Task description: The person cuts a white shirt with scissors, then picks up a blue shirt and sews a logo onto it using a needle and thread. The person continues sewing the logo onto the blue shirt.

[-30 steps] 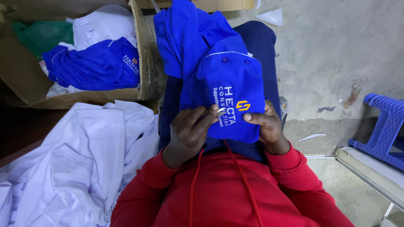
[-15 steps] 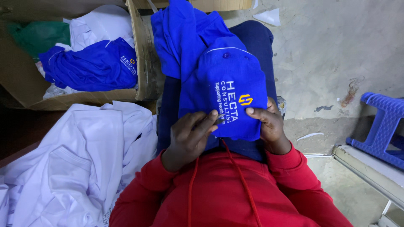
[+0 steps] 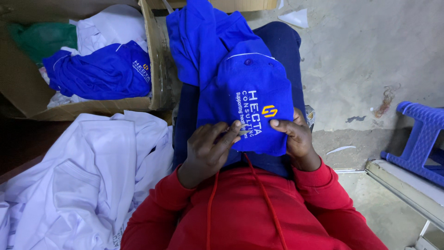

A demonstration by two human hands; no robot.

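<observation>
— What are the hands doing?

— Both are clamped on a royal-blue polo shirt (image 3: 249, 92) lying on the person's lap: the left hand (image 3: 210, 148) pinches its near edge, and the right hand (image 3: 296, 136) grips its right side. The shirt has white piping, one visible button, and white embroidered lettering with a small orange emblem.

— And beyond it?

— A heap of white garments (image 3: 83, 185) lies on the floor at left. Farther off, one open cardboard box (image 3: 155, 55) holds a second blue shirt (image 3: 101, 71), white cloth and something green. One blue plastic stool (image 3: 423, 139) stands at right.
</observation>
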